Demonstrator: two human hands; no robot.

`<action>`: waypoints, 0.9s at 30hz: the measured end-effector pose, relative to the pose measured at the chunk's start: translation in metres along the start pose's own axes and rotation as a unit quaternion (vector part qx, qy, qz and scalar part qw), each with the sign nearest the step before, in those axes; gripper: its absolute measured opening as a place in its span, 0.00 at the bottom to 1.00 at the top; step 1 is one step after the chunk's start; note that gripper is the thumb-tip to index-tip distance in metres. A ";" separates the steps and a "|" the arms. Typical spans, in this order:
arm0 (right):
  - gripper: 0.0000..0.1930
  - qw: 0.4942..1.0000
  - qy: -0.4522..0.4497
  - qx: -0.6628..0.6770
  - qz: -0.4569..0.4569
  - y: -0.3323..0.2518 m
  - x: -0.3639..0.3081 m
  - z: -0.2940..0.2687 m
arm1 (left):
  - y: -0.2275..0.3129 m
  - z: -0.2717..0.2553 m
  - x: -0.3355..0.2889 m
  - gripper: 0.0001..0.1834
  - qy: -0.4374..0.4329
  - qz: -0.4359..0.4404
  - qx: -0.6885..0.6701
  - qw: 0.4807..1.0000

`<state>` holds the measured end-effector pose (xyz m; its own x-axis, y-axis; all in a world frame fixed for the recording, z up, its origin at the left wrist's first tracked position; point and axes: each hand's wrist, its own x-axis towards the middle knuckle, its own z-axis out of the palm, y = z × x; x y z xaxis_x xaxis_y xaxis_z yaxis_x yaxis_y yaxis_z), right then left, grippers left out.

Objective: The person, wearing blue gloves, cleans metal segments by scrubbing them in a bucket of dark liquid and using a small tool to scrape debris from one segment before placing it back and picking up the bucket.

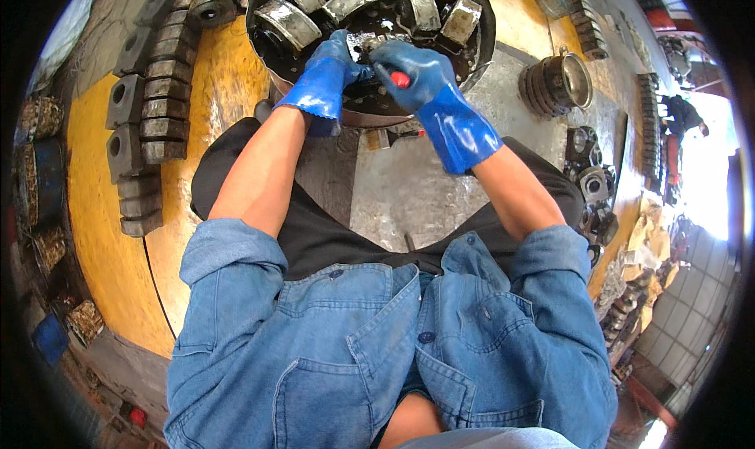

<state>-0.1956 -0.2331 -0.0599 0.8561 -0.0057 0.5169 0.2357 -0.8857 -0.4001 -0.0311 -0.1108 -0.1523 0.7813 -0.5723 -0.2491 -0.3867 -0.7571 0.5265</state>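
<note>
A round metal basin (370, 119) holding dark, oily liquid stands in front of me, between my knees. Wet, curved metal blocks (288, 23) lie in it, mostly along its far side. My left hand (329, 65), in a long blue rubber glove, is closed on a grimy metal part (361, 46) over the liquid. Wrapped round a red-handled tool (400, 79), my right hand (418, 70) wears a matching glove and is close beside that part. Only the red end of the tool shows; its working end is hidden.
Rows of metal blocks (167, 87) stand on the yellow floor to the left. A flat brush (379, 139) lies just below the basin. At the right are a ribbed metal cylinder (556, 85) and a pile of metal parts (591, 178). A person (681, 117) is far right.
</note>
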 end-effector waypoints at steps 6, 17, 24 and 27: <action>0.11 0.993 -0.040 -0.067 0.088 0.009 0.008 0.003 | 0.005 -0.002 0.008 0.60 -0.048 -0.028 -0.017 0.998; 0.11 0.997 0.018 0.003 0.074 0.003 0.027 0.020 | 0.004 -0.005 -0.005 0.56 -0.018 -0.008 -0.031 0.999; 0.11 0.973 0.034 0.009 0.227 0.043 0.030 0.009 | 0.006 -0.011 -0.009 0.56 -0.039 -0.017 -0.039 0.998; 0.10 0.976 0.055 0.082 0.193 0.044 0.013 -0.008 | -0.011 0.008 0.008 0.54 -0.024 0.004 -0.062 0.998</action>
<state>-0.1776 -0.2755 -0.0646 0.8437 -0.3822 0.3769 -0.0169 -0.7207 -0.6930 -0.0249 -0.1092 -0.1666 0.7531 -0.5943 -0.2822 -0.3267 -0.7101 0.6237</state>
